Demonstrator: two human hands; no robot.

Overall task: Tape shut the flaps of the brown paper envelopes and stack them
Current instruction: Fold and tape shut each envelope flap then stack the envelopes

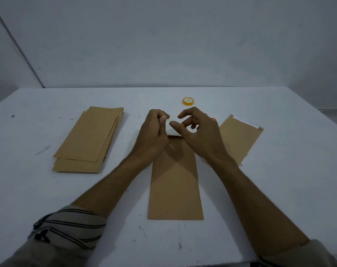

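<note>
A pale strip (170,130), seemingly tape, is pinched by the left hand (154,132) directly over the far end of the long brown paper envelope (175,182); the right hand (198,132) is held beside that pinch, thumb and forefinger parted. If only one end is controlled, the strip could be folded onto itself or laid crooked, leaving the envelope unsealed.

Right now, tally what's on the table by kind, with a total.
Loose envelopes: 2, centre envelope and right envelope
Envelope pile: 1, sheets uncountable
Tape roll: 1
Orange item, mostly hidden: 1
Total: 5
</note>
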